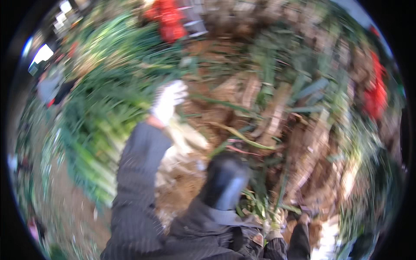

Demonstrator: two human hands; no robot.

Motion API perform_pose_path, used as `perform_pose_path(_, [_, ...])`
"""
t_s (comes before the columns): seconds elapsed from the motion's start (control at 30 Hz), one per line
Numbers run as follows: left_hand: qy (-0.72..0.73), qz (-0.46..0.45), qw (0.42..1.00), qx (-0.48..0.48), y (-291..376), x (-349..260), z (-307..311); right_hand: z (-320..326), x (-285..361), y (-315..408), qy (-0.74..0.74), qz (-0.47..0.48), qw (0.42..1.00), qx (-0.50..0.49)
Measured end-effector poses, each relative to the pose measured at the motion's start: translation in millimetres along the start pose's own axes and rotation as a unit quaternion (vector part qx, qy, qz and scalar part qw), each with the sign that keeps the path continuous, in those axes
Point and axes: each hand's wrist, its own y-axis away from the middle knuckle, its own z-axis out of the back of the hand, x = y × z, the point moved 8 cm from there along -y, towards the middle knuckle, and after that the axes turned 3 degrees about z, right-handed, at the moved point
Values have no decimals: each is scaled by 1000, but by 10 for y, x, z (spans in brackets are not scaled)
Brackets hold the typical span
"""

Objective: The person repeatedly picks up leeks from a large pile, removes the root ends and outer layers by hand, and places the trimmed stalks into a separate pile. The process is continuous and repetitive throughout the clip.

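Observation:
My left hand, in a white glove, reaches over the inner edge of a pile of long green onions. Its fingers point away from me and look slightly apart, with nothing seen in them. Pale onion stems lie just below that hand. Low in the view my right hand, at the end of a striped dark cuff, is closed around a few green onion stalks. Motion blur hides the finer detail of both hands. Between them stands a black rubber boot below dark trousers.
Soil-covered onion bundles with dry brown outer leaves lie to the right. Loose leaves and a pink strip litter the brown ground. Red bags show at the far side, and another red item at right.

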Motion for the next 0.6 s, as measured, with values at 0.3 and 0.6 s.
perform_pose_path(0.3, [171,18,877,449,965,234,-3474,-206,-294,-302,-185,-93,974,91])
perform_pose_path(0.6, [41,138,939,311,1039,902,-3525,1183,68,-2456,-232,-173,945,-154])
